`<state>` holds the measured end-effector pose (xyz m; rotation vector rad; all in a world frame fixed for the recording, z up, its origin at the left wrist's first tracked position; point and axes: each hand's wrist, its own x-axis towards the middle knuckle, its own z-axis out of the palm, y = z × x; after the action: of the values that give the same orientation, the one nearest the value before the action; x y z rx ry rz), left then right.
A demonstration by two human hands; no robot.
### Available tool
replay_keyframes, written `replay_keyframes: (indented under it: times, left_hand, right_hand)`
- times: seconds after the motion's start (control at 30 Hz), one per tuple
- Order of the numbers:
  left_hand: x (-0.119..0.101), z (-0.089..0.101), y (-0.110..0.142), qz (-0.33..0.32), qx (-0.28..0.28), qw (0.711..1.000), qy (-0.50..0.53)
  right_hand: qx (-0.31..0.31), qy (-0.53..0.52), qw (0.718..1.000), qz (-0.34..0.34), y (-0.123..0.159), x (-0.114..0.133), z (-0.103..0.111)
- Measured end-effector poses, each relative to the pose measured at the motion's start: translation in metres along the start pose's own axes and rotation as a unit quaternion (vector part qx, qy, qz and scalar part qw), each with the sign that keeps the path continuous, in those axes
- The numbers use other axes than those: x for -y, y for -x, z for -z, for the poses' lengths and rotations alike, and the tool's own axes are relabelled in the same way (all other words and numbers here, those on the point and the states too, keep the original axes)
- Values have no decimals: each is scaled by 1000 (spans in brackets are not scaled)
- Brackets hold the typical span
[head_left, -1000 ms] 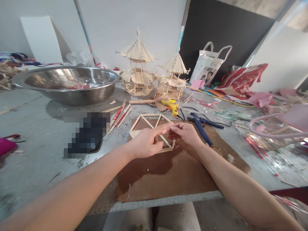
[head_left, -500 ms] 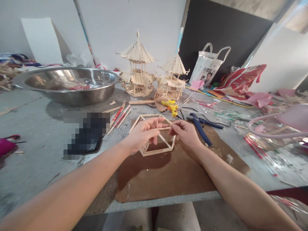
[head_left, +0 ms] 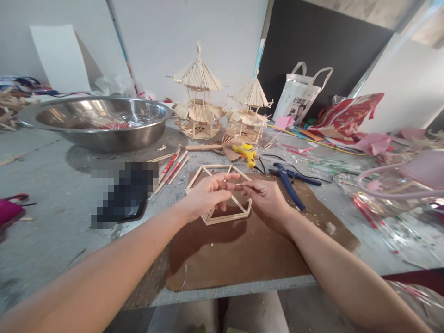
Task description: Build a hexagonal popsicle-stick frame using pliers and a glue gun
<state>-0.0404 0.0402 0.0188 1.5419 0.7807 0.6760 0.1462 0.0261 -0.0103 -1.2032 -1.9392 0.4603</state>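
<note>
Pale walls (head_left: 190, 18) are seen behind a cluttered grey table (head_left: 52, 185), and at far left a wide steel basin (head_left: 114, 138) is passed first. Nearer, a dark flat object (head_left: 121, 199) is masked by blur, with red-banded sticks (head_left: 173, 167) laid just beside it to the right. Behind them, a tall stick pavilion (head_left: 199, 115) is displayed.

Now to the action! The left hand (head_left: 204, 199) is held over a six-sided stick frame (head_left: 239, 203), which is laid on a brown mat (head_left: 249, 259) at the near middle; its fingers are half spread, the thumb parted from the index, and whether anything is held cannot be told. From the right comes the right hand (head_left: 265, 196), its fingertips brought together in a pinch against the left fingers; anything gripped there is too small to be made out. Fine fingertip work above the frame is judged to be under way, and a steady, light touch seems called for, with the frame kept unbumped. Farther off, a yellow glue gun (head_left: 248, 155) is left lying, and at right blue-handled cutters (head_left: 291, 187) are rested partly on the mat.
</note>
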Motion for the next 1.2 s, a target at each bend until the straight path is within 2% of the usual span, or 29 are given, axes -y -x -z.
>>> replay_keyframes:
  times: [0.23, 0.4, 0.6, 0.8, 0.9, 0.97, 1.0, 1.03, 1.07, 1.1, 1.2]
  left_hand:
    - [0, 0, 0, -1, 10, 1000, 8]
    - [0, 0, 0, 5, 10, 1000, 3]
    - [-2, -2, 1, 5, 3, 1000, 11]
    - [-8, -6, 3, 13, 15, 999, 29]
    - [-10, 3, 0, -4, -46, 998, -47]
    - [-8, 19, -4, -4, -140, 974, -178]
    - [-7, 29, -6, -1, -201, 940, -275]
    - [-6, 39, -8, 3, -250, 894, -372]
    - [-4, 50, -10, 16, -276, 848, -451]
    - [-2, 60, -11, 48, -285, 813, -506]
    - [5, 83, -13, 153, -262, 752, -586]
  right_hand:
    - [53, 32, 998, 32, 0, 2, 5]
    - [56, 82, 994, 46, 1, 5, 4]
    - [10, 115, 993, 38, 2, 6, 0]
    - [-71, 118, 990, -19, 2, 7, -4]
    - [-108, 89, 989, -49, -1, -1, 2]
    - [-125, 80, 987, -66, -5, -11, 11]
    - [-139, 87, 984, -76, -7, -16, 17]
    - [-156, 104, 978, -89, -9, -22, 23]
    - [-170, 123, 972, -103, -11, -27, 29]
    - [-185, 142, 965, -119, -13, -33, 35]
    - [-222, 187, 942, -170, -17, -47, 48]
